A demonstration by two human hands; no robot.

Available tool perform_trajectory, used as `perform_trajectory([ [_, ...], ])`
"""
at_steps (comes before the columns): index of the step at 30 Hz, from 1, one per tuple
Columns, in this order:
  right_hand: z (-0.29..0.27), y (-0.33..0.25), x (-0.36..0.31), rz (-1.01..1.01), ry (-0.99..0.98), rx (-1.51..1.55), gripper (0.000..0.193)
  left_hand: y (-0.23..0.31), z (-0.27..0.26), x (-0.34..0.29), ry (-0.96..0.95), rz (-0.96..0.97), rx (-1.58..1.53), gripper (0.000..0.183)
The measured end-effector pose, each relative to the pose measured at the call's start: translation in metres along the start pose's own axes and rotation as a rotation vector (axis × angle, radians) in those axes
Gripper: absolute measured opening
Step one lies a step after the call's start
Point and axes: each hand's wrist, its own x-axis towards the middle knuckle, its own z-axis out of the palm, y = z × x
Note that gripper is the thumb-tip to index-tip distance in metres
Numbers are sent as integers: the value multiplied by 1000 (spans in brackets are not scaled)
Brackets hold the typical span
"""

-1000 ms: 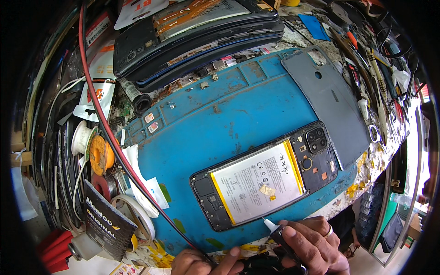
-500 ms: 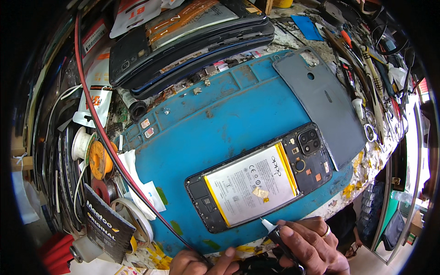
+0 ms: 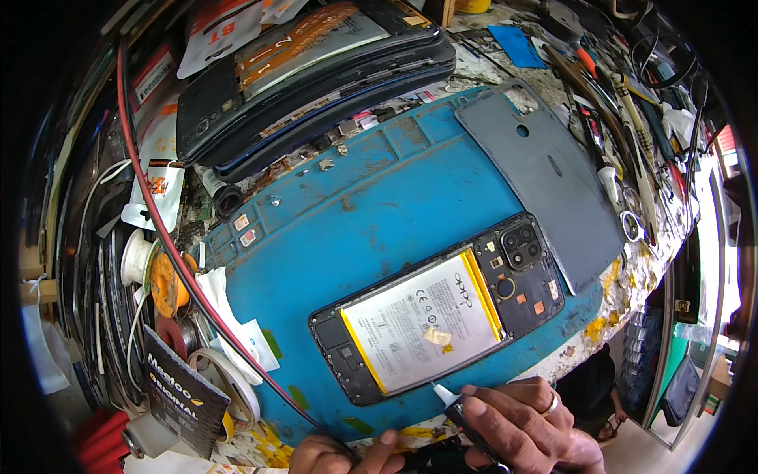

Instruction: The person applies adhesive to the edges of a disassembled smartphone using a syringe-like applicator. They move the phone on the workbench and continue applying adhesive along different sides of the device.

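Note:
In my right hand (image 3: 529, 423) is a slim black glue tube (image 3: 466, 419) with a white nozzle, pinched between thumb and fingers; a ring shows on one finger. The nozzle's thin tip points at the near long edge of an opened phone (image 3: 347, 363). Its back is off, baring a silver battery (image 3: 418, 324) with yellow side strips and a scrap of tape. My left hand (image 3: 335, 454) lies at the lower edge, fingers curled, with the lower part cut off. What it holds, if anything, is hidden. A grey phone back cover (image 3: 560, 174) lies beside the phone on the right.
A blue work mat (image 3: 316, 245) lies under the phone. Stacked phone bodies (image 3: 316, 87) stand behind it. A red and black cable (image 3: 170, 213) crosses the left side, near wire spools (image 3: 166, 284) and a black packet (image 3: 181, 395). Tools (image 3: 624, 126) crowd the right.
The view has shifted, so the phone and mat sit slightly further left. Along the phone's near edge the nozzle tip has slid a little to the left. My left hand looks much the same.

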Motion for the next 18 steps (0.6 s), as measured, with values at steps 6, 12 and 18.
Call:
perform_trajectory([
  [6,-3,0,2,-10,16,-16,35,2,-1,-1,-10,-33,7,14],
  [12,-3,1,1,-35,-8,4,35,3,2,-2,13,-55,14,14],
  [18,-6,1,0,-19,-14,-8,37,4,0,-2,-15,-61,20,14],
])
